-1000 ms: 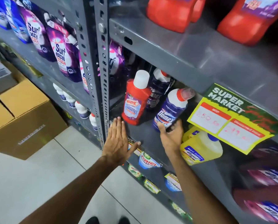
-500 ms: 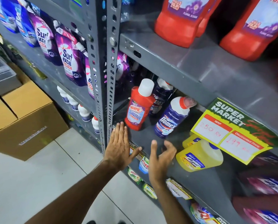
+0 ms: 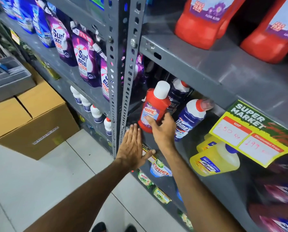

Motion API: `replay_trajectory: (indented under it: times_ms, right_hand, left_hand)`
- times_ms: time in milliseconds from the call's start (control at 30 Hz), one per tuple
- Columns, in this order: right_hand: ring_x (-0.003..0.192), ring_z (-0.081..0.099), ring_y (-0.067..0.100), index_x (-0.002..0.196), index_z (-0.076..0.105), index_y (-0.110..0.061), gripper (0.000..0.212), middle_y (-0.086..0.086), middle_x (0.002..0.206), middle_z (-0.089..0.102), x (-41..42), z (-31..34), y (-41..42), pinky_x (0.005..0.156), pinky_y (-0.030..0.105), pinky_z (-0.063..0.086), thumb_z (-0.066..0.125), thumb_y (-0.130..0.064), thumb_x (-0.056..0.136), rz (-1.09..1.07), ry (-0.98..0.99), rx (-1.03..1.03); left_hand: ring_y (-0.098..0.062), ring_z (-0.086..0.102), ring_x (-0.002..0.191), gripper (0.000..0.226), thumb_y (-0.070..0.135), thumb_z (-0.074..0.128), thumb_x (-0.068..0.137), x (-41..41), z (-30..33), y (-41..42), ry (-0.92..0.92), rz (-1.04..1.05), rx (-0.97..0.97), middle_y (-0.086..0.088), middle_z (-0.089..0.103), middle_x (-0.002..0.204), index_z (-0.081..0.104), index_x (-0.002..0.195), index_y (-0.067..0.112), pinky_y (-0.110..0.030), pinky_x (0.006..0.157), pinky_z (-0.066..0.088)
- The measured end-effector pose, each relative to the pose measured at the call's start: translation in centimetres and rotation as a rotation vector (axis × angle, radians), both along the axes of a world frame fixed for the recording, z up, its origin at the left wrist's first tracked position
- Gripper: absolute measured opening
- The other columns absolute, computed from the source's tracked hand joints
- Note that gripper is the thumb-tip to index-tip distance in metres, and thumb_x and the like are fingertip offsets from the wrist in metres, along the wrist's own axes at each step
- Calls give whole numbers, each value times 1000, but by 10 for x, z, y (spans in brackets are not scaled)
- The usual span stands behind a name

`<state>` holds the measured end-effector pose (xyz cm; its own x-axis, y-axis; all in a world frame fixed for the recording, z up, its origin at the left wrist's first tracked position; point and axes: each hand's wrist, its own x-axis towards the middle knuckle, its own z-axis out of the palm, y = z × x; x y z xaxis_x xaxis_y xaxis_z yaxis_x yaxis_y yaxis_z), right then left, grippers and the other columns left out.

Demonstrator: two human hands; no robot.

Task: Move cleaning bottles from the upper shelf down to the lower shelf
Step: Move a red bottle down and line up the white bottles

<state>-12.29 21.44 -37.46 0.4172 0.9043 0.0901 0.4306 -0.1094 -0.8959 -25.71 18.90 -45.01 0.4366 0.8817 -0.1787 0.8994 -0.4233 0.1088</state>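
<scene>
A red Harpic bottle (image 3: 155, 106) with a white cap stands on the grey middle shelf (image 3: 186, 148). My right hand (image 3: 162, 129) wraps its lower part, thumb across the label. To its right a blue Domex bottle (image 3: 190, 119) leans, and another dark blue bottle (image 3: 179, 92) stands behind. My left hand (image 3: 133, 148) lies flat, fingers apart, on the shelf's front edge beside the steel upright (image 3: 121, 72). Large red bottles (image 3: 205, 22) stand on the shelf above.
A yellow bottle (image 3: 213, 161) lies on the middle shelf under a yellow price sign (image 3: 250, 133). Purple Surf Excel pouches (image 3: 83, 54) fill the left bay. Detergent packs (image 3: 158, 168) sit on the shelf below. Cardboard boxes (image 3: 32, 118) stand on the tiled floor at left.
My right hand let go of the blue Domex bottle, drew back, then moved left and closed on the red Harpic bottle. My left hand stayed on the shelf edge.
</scene>
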Motion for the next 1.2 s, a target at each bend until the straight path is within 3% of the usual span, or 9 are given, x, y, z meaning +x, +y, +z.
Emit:
replay_trajectory:
  times_ms: [133, 233, 367, 467, 600, 667, 933, 1067, 1200]
  right_hand:
    - [111, 74, 27, 130, 66, -7, 52, 12, 124, 77, -4, 6, -28, 99, 42, 61, 88, -18, 84, -19, -11, -16]
    - [108, 74, 29, 124, 68, -11, 45, 12, 117, 78, -6, 12, -62, 98, 48, 60, 87, -13, 83, -22, 12, -35]
    - [107, 76, 24, 123, 69, -21, 40, 4, 115, 80, -13, 42, -104, 97, 48, 60, 86, -17, 87, -24, 39, -35]
    - [105, 77, 20, 123, 69, -22, 40, 2, 114, 81, -19, 75, -122, 97, 46, 60, 86, -20, 87, 16, 25, 0]
    - [90, 73, -14, 106, 69, -35, 36, -37, 91, 76, -26, 125, -137, 79, 6, 53, 92, -22, 82, 49, 6, 92]
    - [82, 66, -27, 101, 67, -41, 39, -53, 84, 66, -30, 159, -140, 70, -4, 45, 94, -27, 77, 63, -13, 177]
    - [80, 75, -9, 103, 66, -59, 39, -41, 92, 74, -15, 289, -129, 72, 5, 53, 82, -46, 70, 35, -73, 528]
    - [83, 78, -4, 105, 70, -47, 35, -27, 95, 80, 15, 336, -111, 77, 19, 62, 84, -45, 73, -31, -107, 624]
    - [84, 78, 0, 105, 73, -34, 42, -18, 89, 81, 49, 359, -88, 82, 40, 66, 82, -51, 68, -94, -170, 571]
  left_hand:
    - [-40, -16, 162, 111, 83, -1, 94, -18, 16, -20, 110, -108, 41, -29, -17, 171, -17, 158, -7, -50, 133, -7]
    - [-40, -14, 161, 110, 82, 12, 99, -38, 29, -50, 35, -99, 59, -27, -19, 169, -10, 161, -7, -51, 133, -1]
    - [-44, 34, 154, 100, 73, 39, 101, -67, 70, -82, -74, -104, 158, -30, 28, 166, 34, 155, -11, -50, 123, 20]
    - [-43, 46, 148, 94, 70, 37, 103, -85, 110, -88, -62, -126, 254, -29, 43, 160, 46, 150, -10, -48, 119, 24]
    - [-39, 33, 155, 96, 74, 29, 104, -97, 163, -82, -90, -147, 366, -24, 34, 167, 40, 155, -7, -46, 122, 19]
    - [-37, 19, 160, 97, 74, 26, 105, -96, 193, -70, -134, -140, 428, -22, 19, 172, 27, 161, -5, -46, 125, 13]
    - [-34, 4, 164, 92, 63, 39, 108, -64, 308, -14, -283, -226, 676, -26, 8, 174, 16, 163, -7, -44, 133, 5]
    - [-32, -2, 165, 93, 66, 26, 108, -34, 344, 0, -291, -218, 666, -25, 1, 175, 8, 164, -6, -48, 134, 11]
    - [-30, -9, 164, 94, 67, 17, 107, -3, 356, 8, -231, -153, 572, -24, -10, 175, -6, 164, -4, -42, 134, -5]
